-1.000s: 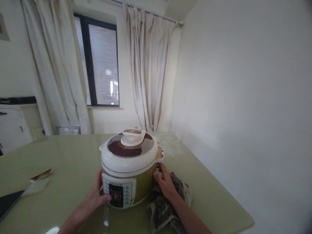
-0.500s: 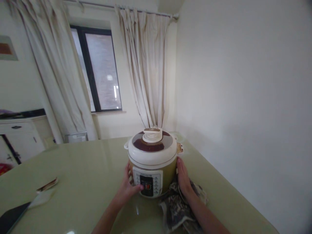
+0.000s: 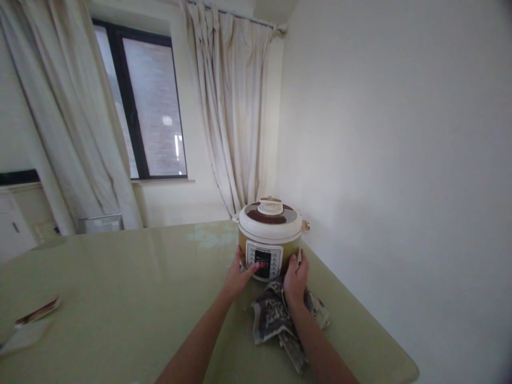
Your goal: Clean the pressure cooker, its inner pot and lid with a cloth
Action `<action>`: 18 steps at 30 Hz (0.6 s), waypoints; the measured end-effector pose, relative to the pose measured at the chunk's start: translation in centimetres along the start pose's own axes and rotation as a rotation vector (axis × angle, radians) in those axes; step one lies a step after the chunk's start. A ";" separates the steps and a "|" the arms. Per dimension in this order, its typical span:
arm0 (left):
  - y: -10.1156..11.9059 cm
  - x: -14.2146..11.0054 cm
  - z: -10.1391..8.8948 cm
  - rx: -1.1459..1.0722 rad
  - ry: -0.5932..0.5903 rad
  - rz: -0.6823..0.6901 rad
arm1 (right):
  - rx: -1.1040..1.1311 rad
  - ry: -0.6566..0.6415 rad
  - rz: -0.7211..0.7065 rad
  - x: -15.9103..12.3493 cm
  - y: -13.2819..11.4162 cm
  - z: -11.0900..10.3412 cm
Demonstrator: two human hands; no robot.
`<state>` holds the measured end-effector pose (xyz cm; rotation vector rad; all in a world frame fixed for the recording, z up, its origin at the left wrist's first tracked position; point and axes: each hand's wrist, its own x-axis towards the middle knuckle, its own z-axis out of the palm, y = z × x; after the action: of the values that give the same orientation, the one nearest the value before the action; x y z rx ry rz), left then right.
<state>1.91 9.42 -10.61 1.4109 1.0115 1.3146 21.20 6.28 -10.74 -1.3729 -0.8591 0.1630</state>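
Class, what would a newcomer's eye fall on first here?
First, the white-lidded electric pressure cooker toward the table's far right, with the left grip and right grip at its lower sides. Next, the crumpled patterned cloth just in front of it. Behind, the dark-framed window between pale curtains.

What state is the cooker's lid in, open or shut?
Shut: the lid sits level on the cooker body, with no gap showing in front. Whether it's locked, I cannot tell.

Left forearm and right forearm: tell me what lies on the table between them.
In the head view, a crumpled patterned cloth lies in front of the cooker, partly hidden by the right forearm; green table shows toward the left forearm.
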 end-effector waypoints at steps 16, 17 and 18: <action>1.6 -12.6 -9.3 0.079 0.065 -0.050 | -0.648 -0.659 -0.195 -6.5 -4.1 -10.3; 1.8 -13.0 -9.0 0.078 0.030 -0.030 | -0.570 -0.721 -0.213 -7.4 -4.8 -9.7; 2.1 -13.4 -8.6 0.072 -0.026 -0.003 | -0.461 -0.791 -0.227 -8.3 -5.5 -8.8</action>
<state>-7.88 -3.27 -11.69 1.4762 1.0527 1.2652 18.86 -6.69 -9.05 -1.6395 -1.7897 0.3600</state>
